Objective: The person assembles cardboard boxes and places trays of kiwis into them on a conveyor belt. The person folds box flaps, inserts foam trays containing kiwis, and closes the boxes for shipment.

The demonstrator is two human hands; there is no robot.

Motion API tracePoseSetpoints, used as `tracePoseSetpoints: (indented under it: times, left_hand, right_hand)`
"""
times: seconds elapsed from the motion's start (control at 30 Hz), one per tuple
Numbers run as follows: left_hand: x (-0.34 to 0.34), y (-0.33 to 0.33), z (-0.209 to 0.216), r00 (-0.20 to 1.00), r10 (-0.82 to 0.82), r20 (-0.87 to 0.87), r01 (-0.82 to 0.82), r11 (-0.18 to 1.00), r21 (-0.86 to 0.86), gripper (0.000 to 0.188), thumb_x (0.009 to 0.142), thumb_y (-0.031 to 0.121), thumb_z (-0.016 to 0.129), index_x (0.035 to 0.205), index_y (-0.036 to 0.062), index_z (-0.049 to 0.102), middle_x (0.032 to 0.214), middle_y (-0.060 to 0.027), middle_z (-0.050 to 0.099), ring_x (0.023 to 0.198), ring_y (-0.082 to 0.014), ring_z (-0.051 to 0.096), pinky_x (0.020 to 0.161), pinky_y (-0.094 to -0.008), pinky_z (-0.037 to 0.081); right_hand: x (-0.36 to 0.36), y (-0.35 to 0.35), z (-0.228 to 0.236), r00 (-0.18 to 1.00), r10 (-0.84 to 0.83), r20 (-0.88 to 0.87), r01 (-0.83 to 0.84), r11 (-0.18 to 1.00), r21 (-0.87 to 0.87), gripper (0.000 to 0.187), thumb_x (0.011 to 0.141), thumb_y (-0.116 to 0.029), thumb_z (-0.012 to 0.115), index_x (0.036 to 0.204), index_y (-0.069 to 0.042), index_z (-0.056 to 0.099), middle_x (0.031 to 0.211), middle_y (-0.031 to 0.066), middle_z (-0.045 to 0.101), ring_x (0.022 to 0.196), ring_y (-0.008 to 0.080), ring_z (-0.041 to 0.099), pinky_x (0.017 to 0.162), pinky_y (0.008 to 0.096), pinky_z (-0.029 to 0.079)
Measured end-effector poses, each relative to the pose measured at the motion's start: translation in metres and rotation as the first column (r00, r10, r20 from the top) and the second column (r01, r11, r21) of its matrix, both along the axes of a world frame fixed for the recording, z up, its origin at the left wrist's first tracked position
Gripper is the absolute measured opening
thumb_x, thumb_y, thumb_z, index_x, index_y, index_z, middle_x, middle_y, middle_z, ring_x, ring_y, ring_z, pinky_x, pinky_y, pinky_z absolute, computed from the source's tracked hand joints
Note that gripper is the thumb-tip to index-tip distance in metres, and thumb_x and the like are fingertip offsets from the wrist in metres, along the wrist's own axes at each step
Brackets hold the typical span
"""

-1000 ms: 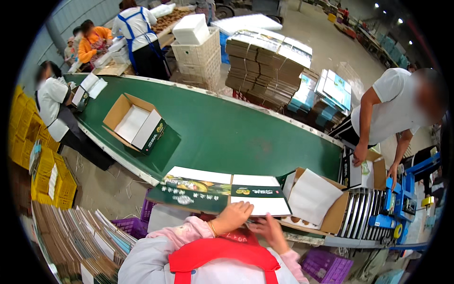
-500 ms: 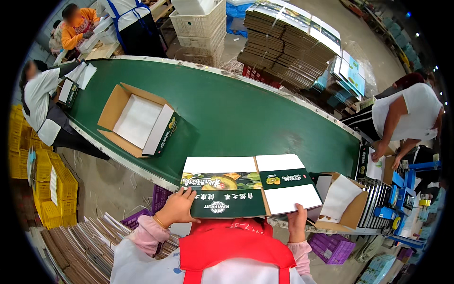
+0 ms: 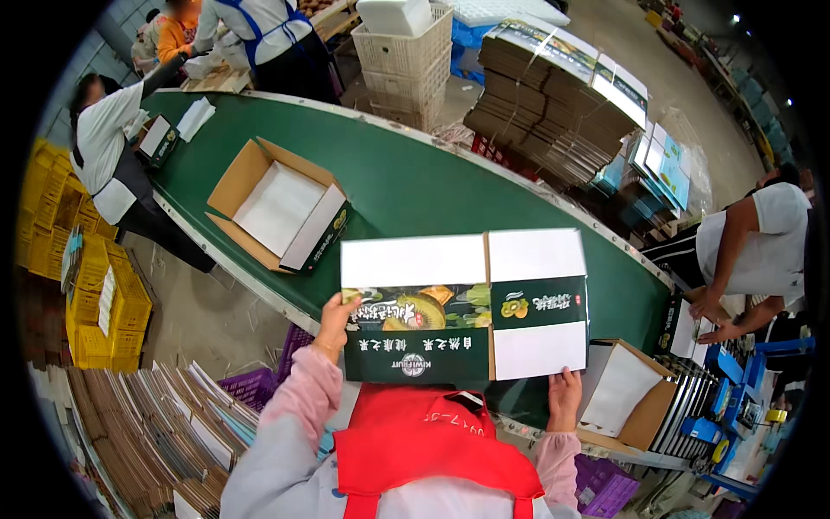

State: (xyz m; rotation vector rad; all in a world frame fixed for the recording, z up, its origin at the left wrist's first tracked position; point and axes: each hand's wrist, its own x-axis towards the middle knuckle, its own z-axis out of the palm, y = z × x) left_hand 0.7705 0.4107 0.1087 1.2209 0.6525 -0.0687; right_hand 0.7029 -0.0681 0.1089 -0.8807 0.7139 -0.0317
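Observation:
Between both hands I hold up a flattened cardboard carton, green and white with kiwi pictures, above the near edge of the green conveyor belt. My left hand grips its left edge, thumb on the printed face. At the lower right corner, my right hand pinches the bottom edge, its fingertips showing in front. An opened carton with a white lining sits on the belt to the left. Another opened carton with white lining stands just right of my right hand.
Flattened cardboard sheets stand stacked at lower left, near yellow crates. A tall bundle of flat cartons rises beyond the belt. Co-workers stand at the far left; another person handles a carton at the right.
Both hands have lifted the flattened carton higher and tipped it to face me more squarely. The left co-worker's arm now reaches out across the belt's far end.

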Motion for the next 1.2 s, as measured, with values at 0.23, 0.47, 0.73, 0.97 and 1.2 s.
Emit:
tracePoseSetpoints:
  times: [0.23,0.47,0.73,0.97,1.2]
  left_hand:
    - [-0.025,-0.018,0.102,0.883,-0.434,0.177,0.398,0.894,0.206,0.030,0.075,-0.004,0.059,0.105,-0.0030,0.059,0.101,-0.0079,0.061,0.093,-0.0130,0.056,0.084,-0.0261,0.042]
    - [-0.031,-0.052,0.120,0.350,-0.937,0.025,0.936,0.348,-0.057,0.054,0.082,0.018,0.060,0.127,-0.0035,0.040,0.128,-0.0133,0.045,0.115,-0.0171,0.042,0.097,-0.0268,0.032]
    - [-0.054,-0.087,0.120,0.541,-0.799,0.261,0.840,0.529,-0.121,0.078,0.078,0.031,0.063,0.136,-0.0032,0.022,0.140,-0.0130,0.027,0.129,-0.0196,0.024,0.105,-0.0292,0.015]
    - [-0.004,-0.094,0.125,0.881,-0.074,0.467,0.058,0.997,0.048,0.021,0.062,-0.011,0.057,0.077,0.0038,0.053,0.075,0.0034,0.054,0.067,-0.0071,0.051,0.063,-0.0213,0.043]
    - [0.025,-0.098,0.153,0.295,-0.929,-0.222,0.511,-0.043,0.859,0.117,0.052,0.042,0.080,0.137,0.0012,0.011,0.135,-0.0351,-0.007,0.128,-0.0463,0.009,0.105,-0.0423,0.019]
  right_hand:
    - [0.107,0.014,0.047,0.995,-0.062,0.073,0.089,0.886,-0.456,0.075,0.083,-0.025,0.060,0.137,0.000,0.015,0.142,0.0155,0.021,0.127,0.0263,0.028,0.101,0.0342,0.025]
    - [0.184,0.048,0.063,0.922,0.106,0.372,0.077,0.891,-0.446,0.073,0.083,-0.028,0.060,0.138,-0.008,0.018,0.140,0.0094,0.023,0.120,0.0224,0.032,0.096,0.0342,0.027]
    - [0.151,0.027,0.050,0.874,0.135,0.466,0.045,0.934,-0.354,0.062,0.083,-0.018,0.057,0.136,-0.006,0.027,0.134,0.0071,0.034,0.117,0.0197,0.038,0.096,0.0330,0.030]
    - [0.095,0.013,0.109,0.809,0.342,0.477,-0.101,0.882,-0.460,0.061,0.068,0.000,0.044,0.128,0.005,0.037,0.125,0.0130,0.044,0.117,0.0242,0.041,0.099,0.0333,0.031]
    - [0.077,0.125,0.086,0.411,0.887,0.210,-0.012,0.235,-0.972,0.046,0.070,-0.004,0.057,0.115,0.002,0.051,0.124,0.0204,0.044,0.117,0.0358,0.040,0.099,0.0410,0.031]
